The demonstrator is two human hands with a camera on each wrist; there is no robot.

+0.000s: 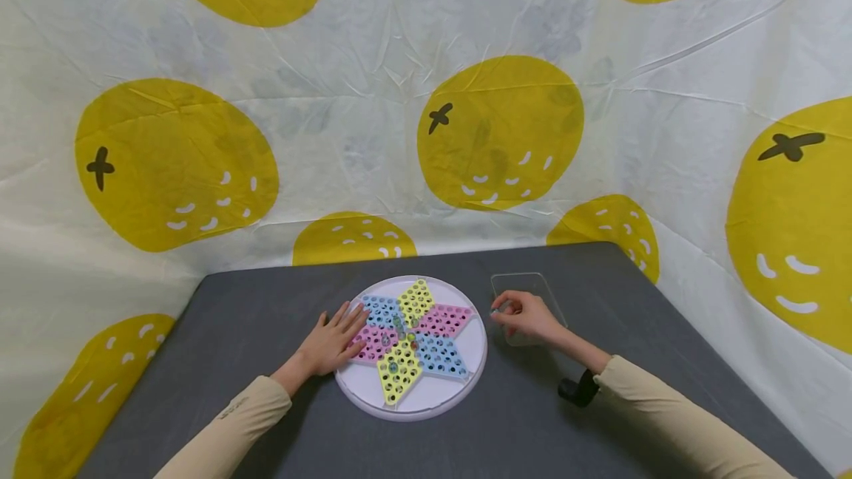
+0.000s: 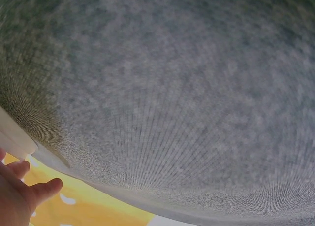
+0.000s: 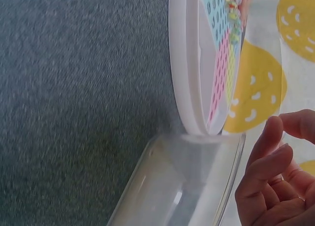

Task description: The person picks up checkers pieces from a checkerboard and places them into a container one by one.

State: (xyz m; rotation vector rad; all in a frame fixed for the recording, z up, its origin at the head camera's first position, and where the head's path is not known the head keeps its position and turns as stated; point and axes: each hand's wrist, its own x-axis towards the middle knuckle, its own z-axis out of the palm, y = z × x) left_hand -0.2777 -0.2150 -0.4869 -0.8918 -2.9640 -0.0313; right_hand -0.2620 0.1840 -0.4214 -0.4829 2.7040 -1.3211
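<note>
Grey table (image 1: 266,331), left hand (image 1: 333,342) flat, grip spread on star board (image 1: 459,379), right hand (image 1: 529,314) beside board, grip pinching marble (image 1: 495,310) over clear tray (image 1: 526,283).

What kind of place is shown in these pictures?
Probably a small tabletop recording booth: a dark grey felt-covered table enclosed by a white cloth with yellow fruit prints, with a round white Chinese checkers board on the table.

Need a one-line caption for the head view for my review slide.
Left hand rests flat on a round Chinese checkers board; right hand hovers over a clear tray.
</note>
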